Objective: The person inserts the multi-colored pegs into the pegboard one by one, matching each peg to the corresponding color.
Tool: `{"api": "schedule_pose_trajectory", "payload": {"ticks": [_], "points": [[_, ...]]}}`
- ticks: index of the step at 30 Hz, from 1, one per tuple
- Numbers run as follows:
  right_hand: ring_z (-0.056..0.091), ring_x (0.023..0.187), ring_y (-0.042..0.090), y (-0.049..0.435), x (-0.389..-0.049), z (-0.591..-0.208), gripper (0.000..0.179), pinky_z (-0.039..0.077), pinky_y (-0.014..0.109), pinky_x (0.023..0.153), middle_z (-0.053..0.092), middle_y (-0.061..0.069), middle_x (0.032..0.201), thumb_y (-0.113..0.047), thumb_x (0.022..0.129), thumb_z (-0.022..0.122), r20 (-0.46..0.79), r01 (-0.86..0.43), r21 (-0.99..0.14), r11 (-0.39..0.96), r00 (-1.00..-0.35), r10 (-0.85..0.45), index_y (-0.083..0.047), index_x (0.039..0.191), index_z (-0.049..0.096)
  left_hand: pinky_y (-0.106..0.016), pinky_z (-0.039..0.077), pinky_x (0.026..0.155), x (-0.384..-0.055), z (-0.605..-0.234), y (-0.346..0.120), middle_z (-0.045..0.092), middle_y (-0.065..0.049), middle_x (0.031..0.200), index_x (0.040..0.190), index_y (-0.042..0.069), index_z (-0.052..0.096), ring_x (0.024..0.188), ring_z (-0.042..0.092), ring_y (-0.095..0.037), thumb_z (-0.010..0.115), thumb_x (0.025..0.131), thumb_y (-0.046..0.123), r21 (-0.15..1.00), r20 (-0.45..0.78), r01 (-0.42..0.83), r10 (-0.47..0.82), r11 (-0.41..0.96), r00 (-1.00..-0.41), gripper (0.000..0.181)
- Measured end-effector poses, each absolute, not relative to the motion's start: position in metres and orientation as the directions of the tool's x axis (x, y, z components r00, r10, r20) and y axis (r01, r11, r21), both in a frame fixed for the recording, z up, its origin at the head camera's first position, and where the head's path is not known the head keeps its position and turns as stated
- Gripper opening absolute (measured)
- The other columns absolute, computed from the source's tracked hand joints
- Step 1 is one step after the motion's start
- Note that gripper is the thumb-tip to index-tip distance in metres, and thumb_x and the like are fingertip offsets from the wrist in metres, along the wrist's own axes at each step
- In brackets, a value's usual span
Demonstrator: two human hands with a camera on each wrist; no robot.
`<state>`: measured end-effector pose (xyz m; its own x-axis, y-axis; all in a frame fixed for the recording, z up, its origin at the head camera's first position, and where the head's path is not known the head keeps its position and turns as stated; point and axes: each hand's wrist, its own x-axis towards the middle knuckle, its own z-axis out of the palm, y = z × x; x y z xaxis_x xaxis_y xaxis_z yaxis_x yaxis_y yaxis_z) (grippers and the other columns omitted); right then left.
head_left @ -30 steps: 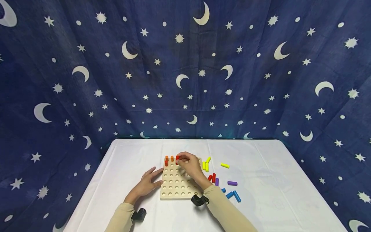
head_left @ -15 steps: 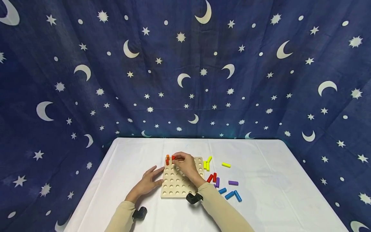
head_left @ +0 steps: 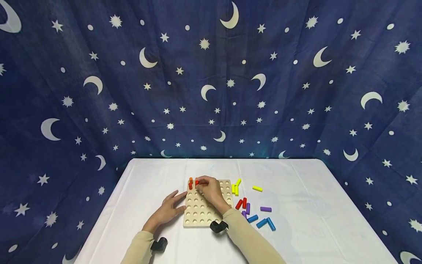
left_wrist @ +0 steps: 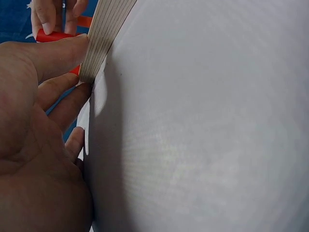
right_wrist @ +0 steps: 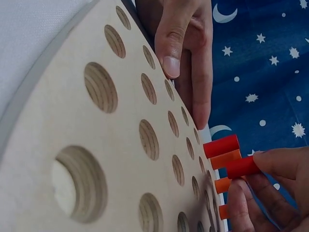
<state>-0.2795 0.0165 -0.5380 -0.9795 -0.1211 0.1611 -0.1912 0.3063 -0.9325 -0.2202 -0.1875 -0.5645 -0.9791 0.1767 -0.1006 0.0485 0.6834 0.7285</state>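
Note:
My right hand [head_left: 211,189] pinches a red peg [right_wrist: 241,167] between thumb and fingers, over the far left part of a pale wooden pegboard [head_left: 192,224]. Just left of it, a second red peg [head_left: 190,186] stands upright in a hole, with an orange peg [head_left: 191,180] behind it in the corner. More orange pegs [right_wrist: 223,185] stand in the row past the held one, as the right wrist view shows. At the board's left edge rests my left hand [head_left: 166,211], fingers extended, thumb and fingertips touching the side. Whether the held peg's lower end is inside a hole is unclear.
Right of the board lie loose pegs on the white cloth: several yellow ones [head_left: 257,189], two red [head_left: 244,202], purple ones [head_left: 265,209] and blue ones [head_left: 271,223]. A dark blue curtain [head_left: 184,95] with moons and stars hangs behind the table.
My right hand has carried the red peg left along the board, close to the standing red peg. My left hand stays at the board's edge.

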Motion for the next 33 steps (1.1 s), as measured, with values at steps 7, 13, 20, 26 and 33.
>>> {"api": "schedule_pose_trajectory", "payload": {"ticks": [7, 13, 20, 26, 33], "points": [[0.066, 0.075, 0.009, 0.0159, -0.282, -0.5388, 0.02, 0.054, 0.018, 0.066, 0.075, 0.008, 0.089, 0.0, 0.08, 0.074, 0.149, -0.183, -0.923, 0.34, -0.981, -0.123, -0.005, 0.1, 0.075, -0.071, 0.02, 0.113, -0.2194, -0.5631, -0.1873, 0.032, -0.021, 0.157, 0.143, 0.023, 0.052, 0.147, 0.023, -0.047, 0.07, 0.089, 0.032, 0.735, -0.094, 0.055, 0.181, 0.676, -0.979, 0.057], [0.065, 0.074, 0.009, 0.0144, -0.2847, -0.5414, 0.02, 0.054, 0.019, 0.064, 0.075, 0.007, 0.089, -0.001, 0.081, 0.074, 0.116, -0.15, -0.931, 0.332, -0.986, -0.122, -0.006, 0.1, 0.075, -0.071, 0.02, 0.113, -0.2211, -0.5633, -0.1886, 0.032, -0.021, 0.157, 0.144, 0.023, 0.052, 0.147, 0.023, -0.046, 0.07, 0.09, 0.032, 0.735, -0.088, 0.064, 0.188, 0.675, -0.978, 0.057], [0.065, 0.073, 0.008, 0.0142, -0.2853, -0.5445, 0.019, 0.053, 0.019, 0.064, 0.075, 0.007, 0.088, -0.001, 0.081, 0.074, 0.108, -0.141, -0.93, 0.34, -0.988, -0.114, -0.005, 0.1, 0.075, -0.071, 0.02, 0.113, -0.2207, -0.5625, -0.1881, 0.033, -0.023, 0.157, 0.143, 0.021, 0.053, 0.146, 0.024, -0.048, 0.071, 0.089, 0.03, 0.741, -0.071, 0.077, 0.192, 0.667, -0.979, 0.057], [0.068, 0.076, 0.009, 0.0129, -0.2854, -0.5447, 0.02, 0.055, 0.021, 0.068, 0.075, 0.006, 0.089, -0.004, 0.081, 0.075, 0.095, -0.127, -0.927, 0.352, -0.99, -0.109, -0.008, 0.1, 0.076, -0.071, 0.021, 0.113, -0.2202, -0.5627, -0.1885, 0.034, -0.024, 0.156, 0.143, 0.021, 0.053, 0.145, 0.025, -0.048, 0.071, 0.089, 0.029, 0.735, -0.056, 0.092, 0.195, 0.672, -0.979, 0.057], [0.064, 0.073, 0.007, 0.0124, -0.2846, -0.5441, 0.017, 0.053, 0.022, 0.066, 0.074, 0.003, 0.086, -0.006, 0.081, 0.077, 0.092, -0.132, -0.907, 0.399, -0.989, -0.117, -0.01, 0.097, 0.076, -0.071, 0.021, 0.113, -0.2197, -0.5631, -0.1873, 0.033, -0.023, 0.156, 0.143, 0.02, 0.053, 0.146, 0.024, -0.048, 0.071, 0.089, 0.028, 0.739, -0.073, 0.072, 0.186, 0.67, -0.98, 0.057]]}}
